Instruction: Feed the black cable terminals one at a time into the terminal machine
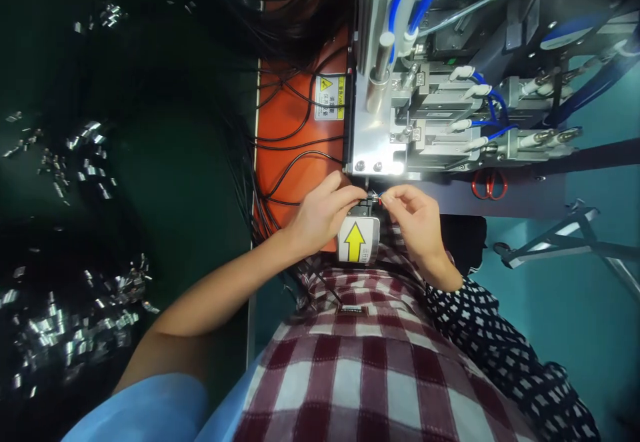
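Note:
My left hand (327, 210) is closed in a pinch at the edge of the machine, on the near end of a small metal connector (373, 197). From the other side my right hand (417, 225) pinches thin coloured wires (381, 198), red and blue, at that connector. The fingertips of the two hands are a short way apart. Just below them is a black fixture block (363, 209). A white label with a yellow arrow (356, 240) lies nearer my body, its arrow pointing at the machine.
A machine with metal cylinders (445, 105) and blue air tubes (493, 99) rises ahead. Black cables (300, 139) cross the orange surface (285, 119) at left. Many shiny small connectors (75, 322) lie on the dark green area. Red-handled scissors (489, 185) rest at right.

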Available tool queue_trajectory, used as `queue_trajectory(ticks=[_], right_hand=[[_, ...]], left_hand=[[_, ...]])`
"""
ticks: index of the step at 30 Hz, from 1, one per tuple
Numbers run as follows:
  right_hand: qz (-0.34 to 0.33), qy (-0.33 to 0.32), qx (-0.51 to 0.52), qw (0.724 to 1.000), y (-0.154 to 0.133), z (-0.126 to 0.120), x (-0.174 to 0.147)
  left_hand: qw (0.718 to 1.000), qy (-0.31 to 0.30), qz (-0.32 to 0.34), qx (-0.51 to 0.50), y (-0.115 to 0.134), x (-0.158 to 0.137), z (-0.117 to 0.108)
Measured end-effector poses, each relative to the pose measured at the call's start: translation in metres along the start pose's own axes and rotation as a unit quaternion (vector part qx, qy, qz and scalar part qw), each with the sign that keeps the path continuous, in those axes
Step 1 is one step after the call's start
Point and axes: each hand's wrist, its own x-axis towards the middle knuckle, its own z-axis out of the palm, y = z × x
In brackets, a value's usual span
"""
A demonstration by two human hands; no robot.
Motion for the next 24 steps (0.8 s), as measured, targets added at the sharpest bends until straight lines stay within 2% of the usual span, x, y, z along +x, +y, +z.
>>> queue_trajectory(ticks=[9, 20, 24], right_hand=[[0.010, 0.010, -0.012, 1.000, -0.0009, 0.0050, -0.0021], [0.002, 0.009, -0.012, 1.000, -0.0022, 0.0063, -0.0030], [-0.007, 0.015, -0.016, 1.000, 0.0025, 0.0077, -0.0048]], left_hand=[[0.998, -0.043, 0.005, 0.035, -0.0074, -0.0072, -0.0002], [0.998, -0.046, -0.034, 0.025, -0.0046, -0.0059, 0.0004], [0.998, -0.041, -0.022, 0.051, -0.0036, -0.0054, 0.0001]])
